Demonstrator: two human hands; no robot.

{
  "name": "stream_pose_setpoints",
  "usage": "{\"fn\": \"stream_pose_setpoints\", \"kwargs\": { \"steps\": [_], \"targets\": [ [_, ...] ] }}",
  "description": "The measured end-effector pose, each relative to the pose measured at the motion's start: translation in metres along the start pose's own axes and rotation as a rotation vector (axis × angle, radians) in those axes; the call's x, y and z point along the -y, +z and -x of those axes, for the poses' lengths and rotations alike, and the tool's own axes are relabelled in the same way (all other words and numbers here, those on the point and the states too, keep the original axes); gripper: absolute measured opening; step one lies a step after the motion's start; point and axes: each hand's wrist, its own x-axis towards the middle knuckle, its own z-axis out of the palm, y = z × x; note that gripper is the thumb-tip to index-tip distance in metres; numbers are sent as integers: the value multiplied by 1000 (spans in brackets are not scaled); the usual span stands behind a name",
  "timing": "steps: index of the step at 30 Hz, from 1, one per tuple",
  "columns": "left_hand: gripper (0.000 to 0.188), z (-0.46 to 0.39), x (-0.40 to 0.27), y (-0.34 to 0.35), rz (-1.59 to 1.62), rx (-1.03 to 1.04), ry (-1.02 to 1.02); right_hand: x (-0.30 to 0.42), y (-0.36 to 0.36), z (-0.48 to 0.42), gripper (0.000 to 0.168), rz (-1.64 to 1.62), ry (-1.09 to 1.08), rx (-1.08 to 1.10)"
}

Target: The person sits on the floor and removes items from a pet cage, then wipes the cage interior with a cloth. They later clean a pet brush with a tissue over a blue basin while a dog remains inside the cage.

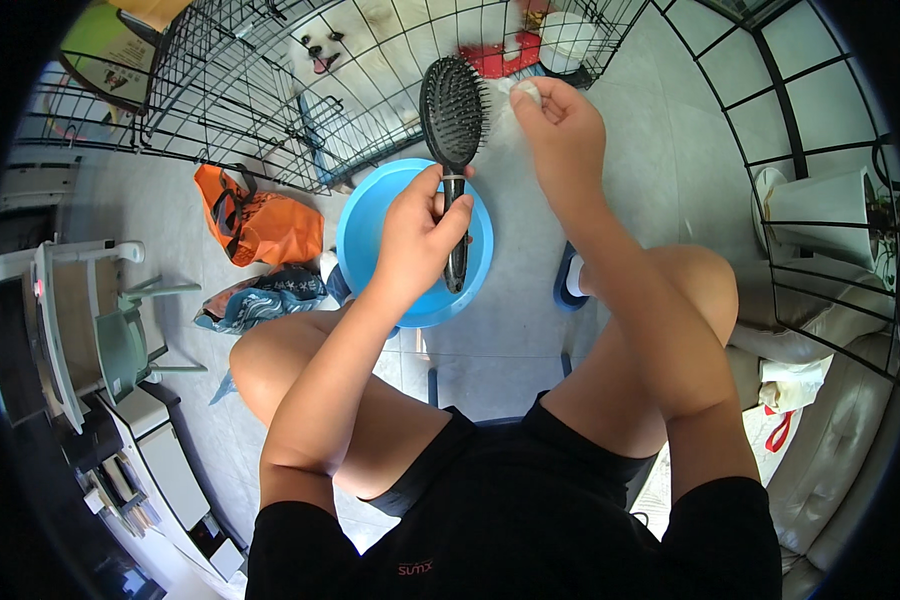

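Note:
My left hand (420,236) is wrapped around the handle of a black paddle hairbrush (454,112), held upright with its bristles facing right. My right hand (570,131) is raised to the right of the brush head, apart from it. Between its thumb and fingers is a small white wad (526,91), which looks like fur or tissue. Below the brush, a light blue plastic basin (354,251) rests on the floor between my feet. Behind the bars of a black wire cage (240,112), a white fluffy dog (390,45) faces outward with its mouth open.
Left of the basin lie an orange bag (285,225) and a blue patterned bag (270,304). A green chair (116,352) stands farther left. On the right are black wire panels (780,97), a white planter (821,214) and a grey leather sofa (832,457).

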Motion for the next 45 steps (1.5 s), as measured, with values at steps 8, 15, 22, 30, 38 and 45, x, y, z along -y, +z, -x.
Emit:
{"fn": "stream_pose_setpoints", "kwargs": {
  "steps": [8, 15, 22, 30, 38, 45],
  "targets": [
    [31, -1, -3, -4, 139, -34, -59, 7, -14, -11, 15, -58, -16, -56],
    [31, -3, 7, -8, -68, -80, 2, 8, -4, 5, 12, -19, -103, 92],
    [45, 0, -9, -1, -709, -169, 124, -1, 9, 23, 16, 207, -244, 183],
    [47, -2, 0, -2, -881, -175, 262, -10, 8, 24, 15, 415, -307, 105],
    [47, 0, 1, 0, -610, -130, 66, -16, 6, 14, 13, 234, -127, 144],
    [34, -5, 2, -9, -94, -97, -11, 3, -4, -2, 12, 78, -106, 13]
  ]
}}
